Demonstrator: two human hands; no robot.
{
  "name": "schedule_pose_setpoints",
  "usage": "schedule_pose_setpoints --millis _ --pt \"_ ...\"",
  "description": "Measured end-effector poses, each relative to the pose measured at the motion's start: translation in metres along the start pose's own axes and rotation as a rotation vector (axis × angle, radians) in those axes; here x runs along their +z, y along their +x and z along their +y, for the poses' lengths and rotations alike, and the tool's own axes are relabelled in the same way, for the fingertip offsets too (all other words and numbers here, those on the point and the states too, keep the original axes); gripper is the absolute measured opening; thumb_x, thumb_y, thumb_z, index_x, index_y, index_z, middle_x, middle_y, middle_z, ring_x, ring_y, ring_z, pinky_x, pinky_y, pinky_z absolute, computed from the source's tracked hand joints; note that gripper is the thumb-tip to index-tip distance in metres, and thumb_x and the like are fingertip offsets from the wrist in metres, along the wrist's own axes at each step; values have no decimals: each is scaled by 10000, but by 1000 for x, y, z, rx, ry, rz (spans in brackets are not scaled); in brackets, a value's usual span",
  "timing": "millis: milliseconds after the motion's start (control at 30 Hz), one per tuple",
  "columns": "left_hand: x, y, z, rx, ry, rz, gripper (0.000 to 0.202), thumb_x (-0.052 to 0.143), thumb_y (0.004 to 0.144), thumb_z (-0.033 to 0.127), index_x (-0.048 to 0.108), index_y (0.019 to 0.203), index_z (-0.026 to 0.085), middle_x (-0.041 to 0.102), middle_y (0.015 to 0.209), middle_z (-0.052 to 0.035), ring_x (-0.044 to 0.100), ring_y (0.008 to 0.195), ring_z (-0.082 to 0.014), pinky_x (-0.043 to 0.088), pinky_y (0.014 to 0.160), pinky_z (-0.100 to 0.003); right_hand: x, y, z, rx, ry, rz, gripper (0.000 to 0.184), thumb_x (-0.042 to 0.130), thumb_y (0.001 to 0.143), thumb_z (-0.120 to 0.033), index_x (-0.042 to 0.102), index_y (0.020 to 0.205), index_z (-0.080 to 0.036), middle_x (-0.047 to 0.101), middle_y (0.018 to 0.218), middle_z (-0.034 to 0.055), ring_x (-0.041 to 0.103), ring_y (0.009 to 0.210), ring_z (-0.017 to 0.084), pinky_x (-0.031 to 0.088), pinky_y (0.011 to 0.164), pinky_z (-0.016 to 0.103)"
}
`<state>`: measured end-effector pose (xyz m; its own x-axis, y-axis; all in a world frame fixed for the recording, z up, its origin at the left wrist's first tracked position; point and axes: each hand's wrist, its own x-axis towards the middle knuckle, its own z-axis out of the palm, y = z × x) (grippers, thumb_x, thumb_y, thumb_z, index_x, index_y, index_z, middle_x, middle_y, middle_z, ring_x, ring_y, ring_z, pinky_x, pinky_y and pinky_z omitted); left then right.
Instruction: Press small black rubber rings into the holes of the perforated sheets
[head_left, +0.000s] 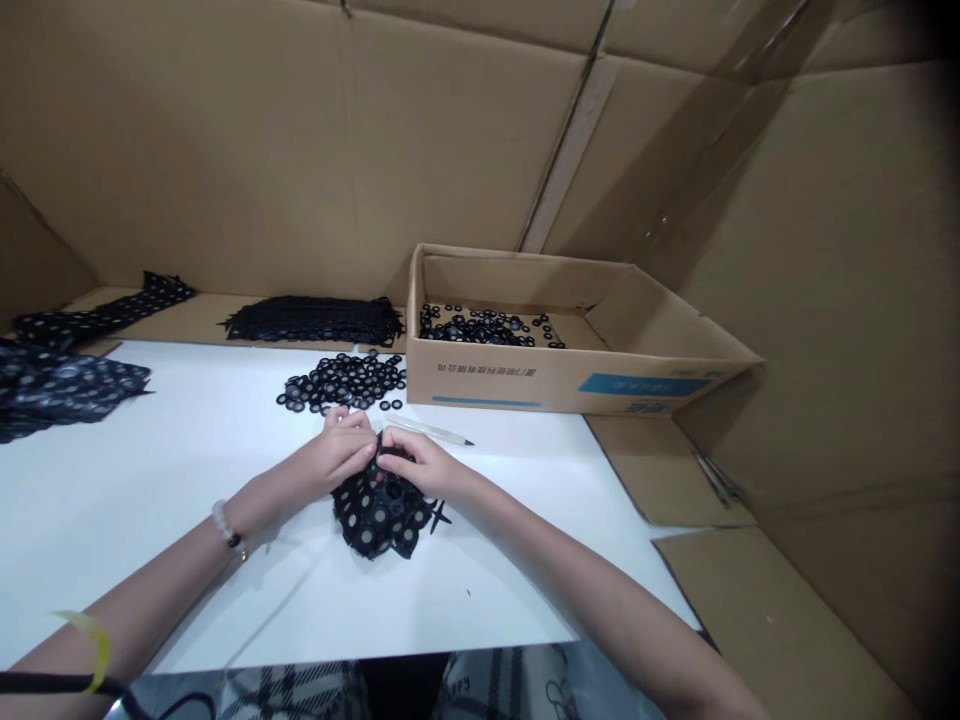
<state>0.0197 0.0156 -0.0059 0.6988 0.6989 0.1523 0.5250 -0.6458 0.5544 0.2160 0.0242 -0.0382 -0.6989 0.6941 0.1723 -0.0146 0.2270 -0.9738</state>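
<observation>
Pinching the upper edge of a black punched sheet (379, 515), the person's left hand (346, 452) and right hand (414, 462) sit almost knuckle to knuckle, fingers curled nearly shut, both with hold of it. The sheet lies on a white table (150, 480) right in front of the person, its holes filled with grey-centred rings, and a small cross-shaped black scrap (440, 515) juts from its right side. A white beaded bracelet (223, 523) circles the left wrist. Just past the right hand lies a white pen (427, 432), and beyond the left hand spreads a heap of loose black rings (341, 382). More rings (480, 326) sit in an open cardboard box (525, 378). Further left are a stack of black punched strips (315, 320) and a pile of black punched sheets (52, 390), with corrugated cardboard (225, 150) lining the walls.
</observation>
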Motion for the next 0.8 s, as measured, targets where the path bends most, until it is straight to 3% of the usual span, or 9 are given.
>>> schedule_pose_setpoints --millis 167,233,300,367,467,533,667,800 --pt "-1 3 -16 -127 -178 259 424 269 933 378 433 590 193 494 692 -26 466 708 -186 368 717 -337 3 1 -5 34 295 84 377 602 784 -537 434 792 -200 551 800 0 552 771 161 414 763 292" --pt "-11 2 -32 -269 -202 470 401 281 916 378 433 591 201 493 646 -19 466 639 -172 389 637 -309 4 1 -7 68 366 127 370 644 761 -508 443 795 -200 544 846 -2 571 791 160 420 773 287" --pt "-27 -2 -52 -455 -89 762 377 287 911 358 445 606 203 484 601 -7 460 595 -161 391 601 -291 4 1 -7 109 386 150 356 660 756 -480 443 784 -199 549 866 -1 580 803 161 418 779 283" --pt "-41 -7 -69 -540 -16 905 407 204 930 321 503 689 185 519 658 -22 487 638 -167 395 619 -286 3 1 -5 129 374 155 354 663 756 -475 443 765 -198 564 839 -2 580 794 162 412 784 285" --pt "-47 -16 -83 -589 85 885 357 326 913 329 621 817 152 602 782 -41 526 764 -200 381 699 -300 3 2 -3 138 353 149 371 666 741 -500 454 754 -196 587 778 -6 575 765 164 403 791 296" --pt "-41 -18 -85 -609 206 756 289 446 880 345 682 887 178 644 863 -54 512 864 -245 358 776 -345 3 2 -3 149 348 150 381 666 732 -514 456 752 -197 596 764 -6 573 755 164 399 792 300" --pt "-23 -14 -82 -642 456 498 308 480 882 355 666 1109 262 634 1031 -90 437 977 -312 335 819 -429 4 2 -4 153 359 159 380 670 726 -509 454 742 -197 596 756 -5 568 745 162 392 780 296" --pt "-18 -7 -64 -516 428 565 389 442 909 375 565 1250 233 616 1098 -91 435 1005 -298 348 878 -441 3 3 -2 126 400 146 346 686 724 -459 461 731 -196 577 763 -7 558 756 163 385 765 287"
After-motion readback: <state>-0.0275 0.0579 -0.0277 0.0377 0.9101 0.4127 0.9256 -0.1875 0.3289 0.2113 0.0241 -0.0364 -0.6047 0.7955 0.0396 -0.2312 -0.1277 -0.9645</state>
